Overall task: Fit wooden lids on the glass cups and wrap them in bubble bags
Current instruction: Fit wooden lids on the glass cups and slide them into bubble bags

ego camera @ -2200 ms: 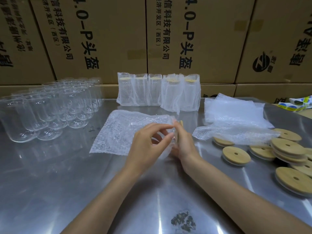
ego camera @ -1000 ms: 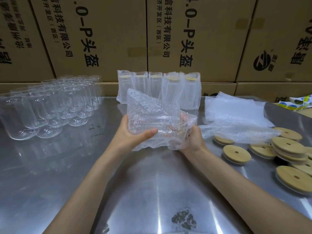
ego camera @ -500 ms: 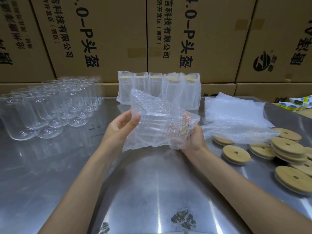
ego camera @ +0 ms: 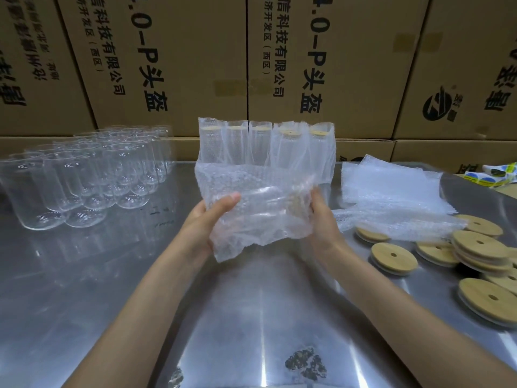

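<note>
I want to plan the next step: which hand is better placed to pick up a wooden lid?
Right. The right hand holds the bagged cup on the side of the loose wooden lids; the left hand is farther.

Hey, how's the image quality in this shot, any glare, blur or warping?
Head view: bright glare streaks on the steel table; wide-angle warping tilts the cardboard boxes at the edges; the glass cups look soft and hazy; the bubble bag is slightly blurred.
</note>
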Demonstrator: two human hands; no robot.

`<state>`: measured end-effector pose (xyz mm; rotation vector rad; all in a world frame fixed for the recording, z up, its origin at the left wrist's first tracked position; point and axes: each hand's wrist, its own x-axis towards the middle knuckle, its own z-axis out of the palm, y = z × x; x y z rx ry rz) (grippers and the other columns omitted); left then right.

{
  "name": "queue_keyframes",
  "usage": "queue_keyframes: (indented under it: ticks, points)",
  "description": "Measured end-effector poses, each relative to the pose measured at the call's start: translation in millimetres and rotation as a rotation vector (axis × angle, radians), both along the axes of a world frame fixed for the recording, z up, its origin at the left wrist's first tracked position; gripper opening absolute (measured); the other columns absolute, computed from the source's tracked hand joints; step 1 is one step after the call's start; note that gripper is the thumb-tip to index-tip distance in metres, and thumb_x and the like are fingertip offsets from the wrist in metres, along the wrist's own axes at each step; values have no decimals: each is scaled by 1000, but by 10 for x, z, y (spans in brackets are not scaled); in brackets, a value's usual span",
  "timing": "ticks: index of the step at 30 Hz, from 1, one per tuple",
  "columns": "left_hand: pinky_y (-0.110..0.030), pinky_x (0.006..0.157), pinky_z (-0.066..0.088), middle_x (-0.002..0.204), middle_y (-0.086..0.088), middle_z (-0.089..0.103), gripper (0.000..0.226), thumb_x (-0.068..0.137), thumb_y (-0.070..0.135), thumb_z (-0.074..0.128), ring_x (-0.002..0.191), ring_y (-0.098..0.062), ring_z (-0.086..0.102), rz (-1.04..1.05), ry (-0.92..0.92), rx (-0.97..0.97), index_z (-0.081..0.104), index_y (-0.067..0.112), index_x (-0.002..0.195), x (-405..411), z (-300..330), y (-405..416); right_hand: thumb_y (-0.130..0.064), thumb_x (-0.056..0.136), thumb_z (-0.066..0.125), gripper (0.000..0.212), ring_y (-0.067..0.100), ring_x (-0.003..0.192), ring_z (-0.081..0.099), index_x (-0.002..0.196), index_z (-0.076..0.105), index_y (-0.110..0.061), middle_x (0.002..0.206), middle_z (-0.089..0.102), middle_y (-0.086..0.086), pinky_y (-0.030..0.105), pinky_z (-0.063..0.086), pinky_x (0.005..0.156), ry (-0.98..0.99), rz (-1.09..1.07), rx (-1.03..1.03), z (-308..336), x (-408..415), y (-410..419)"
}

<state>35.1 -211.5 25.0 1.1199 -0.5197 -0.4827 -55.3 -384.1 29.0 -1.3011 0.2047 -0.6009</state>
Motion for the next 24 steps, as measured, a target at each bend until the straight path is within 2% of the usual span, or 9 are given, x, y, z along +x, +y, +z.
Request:
queue_keyframes:
  ticks: [2,4,7,10,13,16,19,21,24]
  points:
    - [-39,79,58,120,-12,68,52,77,37,74,107,-29,67,-49,111,-95,63,15,122,-17,28,-24,-79,67,57,84,19,126,50,131,47,-25,137,51,1,47,38,109,-10,-143,-43,0,-22,12]
    - [-40,83,57,125,-11,65,49,84,40,63,112,-28,64,-84,210,-220,59,15,127,-62,52,-70,-78,69,57,89,15,129,43,139,34,-28,143,41,-4,45,37,108,-5,-215,-43,-17,-34,35]
    - [-38,84,57,124,-10,66,49,91,45,51,110,-26,65,-64,286,-360,56,15,129,-134,82,-135,-69,58,55,106,15,125,46,149,20,-29,148,37,-5,42,40,99,82,-5,96,-42,-20,152]
    - [-39,90,54,125,-13,65,52,94,47,45,112,-27,64,-25,238,-380,55,11,131,-207,103,-162,-65,58,57,100,14,124,53,147,32,-26,141,51,-2,43,41,102,219,329,84,-86,-33,346]
    - [-38,90,54,123,-13,66,47,94,43,51,114,-27,63,17,186,-360,57,11,128,-327,92,-221,-57,73,66,81,16,123,57,141,45,-18,136,58,2,41,43,105,97,515,48,-117,-35,530]
    - [-38,91,52,125,-16,64,61,81,40,69,113,-28,63,84,191,-268,55,7,131,-478,34,-330,-41,77,68,72,28,124,56,135,51,-3,134,57,18,44,38,111,-8,442,172,-34,-61,588]
    - [-32,78,58,118,-17,67,66,74,37,73,101,-25,69,106,155,-213,56,4,128,-575,2,-408,-39,69,72,77,33,123,56,133,53,0,133,56,22,46,39,110,-12,379,325,25,-73,477]
    - [-38,89,56,119,-16,67,58,77,34,67,107,-28,66,48,109,-236,58,7,128,-611,3,-432,-36,72,70,75,36,123,55,135,50,0,134,56,23,49,38,110,-81,361,421,96,-82,375]
    - [-43,101,48,128,-12,63,52,90,30,62,119,-29,60,-55,5,-238,50,13,137,-640,13,-428,-40,78,66,68,35,118,59,135,51,-4,129,60,20,51,41,106,-188,316,362,230,-124,231]
